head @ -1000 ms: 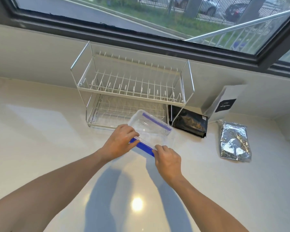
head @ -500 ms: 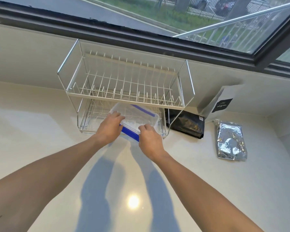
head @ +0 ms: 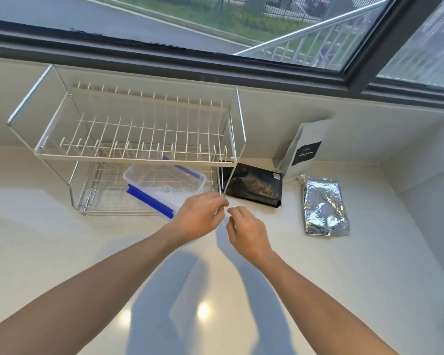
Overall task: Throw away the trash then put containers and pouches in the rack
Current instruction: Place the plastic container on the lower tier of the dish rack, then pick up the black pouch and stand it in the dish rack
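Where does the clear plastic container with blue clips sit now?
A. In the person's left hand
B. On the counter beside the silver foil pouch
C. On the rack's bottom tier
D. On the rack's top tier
C: the clear plastic container with blue clips lies on the lower shelf of the white wire rack, beneath the top tier, with both hands off it.

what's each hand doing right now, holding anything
Left hand: empty, fingers loosely curled, just clear of the container on the rack's lower tier.
Right hand: empty, fingers loosely curled, over the counter.
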